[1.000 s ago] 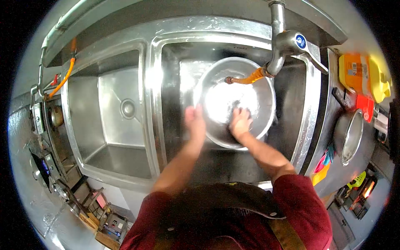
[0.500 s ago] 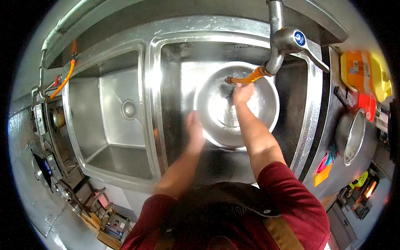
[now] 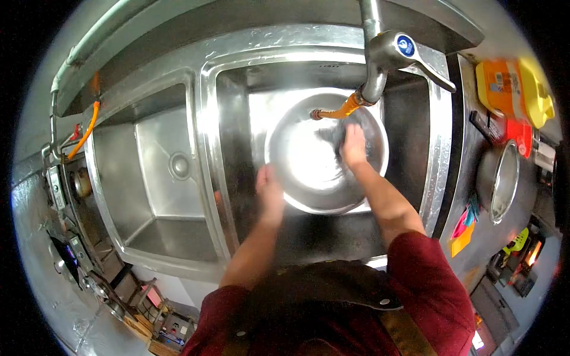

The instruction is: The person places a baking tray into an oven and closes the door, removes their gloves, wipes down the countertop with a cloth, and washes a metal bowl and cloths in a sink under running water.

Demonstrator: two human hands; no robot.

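A round metal bowl (image 3: 288, 178) sits in the right-hand basin (image 3: 235, 113) of the steel sink. My right hand (image 3: 354, 148) reaches inside the bowl, against its right inner side; something dark and blurred shows beside the fingers, and I cannot make out whether the hand grips it. At the bowl's lower left rim is my left hand (image 3: 270, 193), smeared by motion. The faucet (image 3: 375, 80), with an orange hose end (image 3: 341, 111), hangs over the upper part of the bowl.
The left basin (image 3: 169, 142) has a round drain. On the right counter stand a yellow and orange jug (image 3: 504, 89), a red item (image 3: 518, 135), a second metal bowl (image 3: 502, 181) and colourful cloths or tools (image 3: 463, 228). A wall pipe (image 3: 80, 50) runs at upper left.
My right hand has moved from the upper part of the bowl to its right inner side. My left hand stays near the left rim. The whole view has shifted slightly.
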